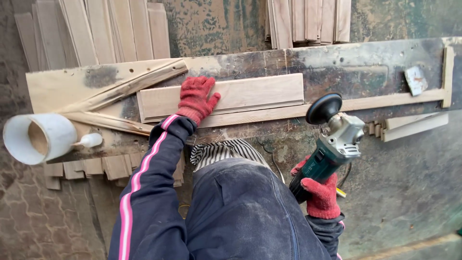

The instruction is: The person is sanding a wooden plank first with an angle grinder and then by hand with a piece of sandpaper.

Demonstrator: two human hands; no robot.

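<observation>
My left hand (196,97), in a red knit glove, presses flat on a pale wooden board (255,91) that lies lengthwise on a worn plywood work surface (337,67). A long thin wooden strip (385,101) runs along the board's near edge. My right hand (321,195), also in a red glove, grips the green body of an angle grinder (337,139). The grinder is lifted off the wood, its black round sanding disc (324,108) pointing up and hovering near the board's right end.
A white plastic tub (36,137) lies on its side at the left edge, next to a small white bottle (89,140). Stacks of wooden slats (106,29) stand behind the surface, more slats (308,19) at the back right. Short offcuts (414,126) lie under the right side.
</observation>
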